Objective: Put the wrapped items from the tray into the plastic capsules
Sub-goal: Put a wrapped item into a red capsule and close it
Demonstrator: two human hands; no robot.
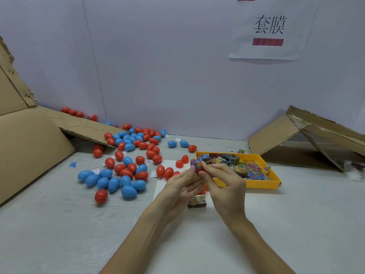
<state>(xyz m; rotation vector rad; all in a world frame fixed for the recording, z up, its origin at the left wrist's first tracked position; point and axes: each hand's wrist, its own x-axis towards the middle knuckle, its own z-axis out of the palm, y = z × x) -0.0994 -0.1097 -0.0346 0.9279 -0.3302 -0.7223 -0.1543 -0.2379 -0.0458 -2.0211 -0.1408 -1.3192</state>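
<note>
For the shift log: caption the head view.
Left hand and right hand tuck wrapped item into red capsule beside yellow tray.

Back wall: I see a plain pale wall (158,66), evenly lit, with a vertical seam left of centre.
Notice: a white paper sheet (245,50) hangs at upper right, bearing two black characters above a dark red bar.
Surface: pale grey wood-grain surface (59,224).
Left side: brown cardboard panels (29,145) lean against the wall.
Right side: a folded, taped cardboard flap (276,133) rests on the surface.
</note>
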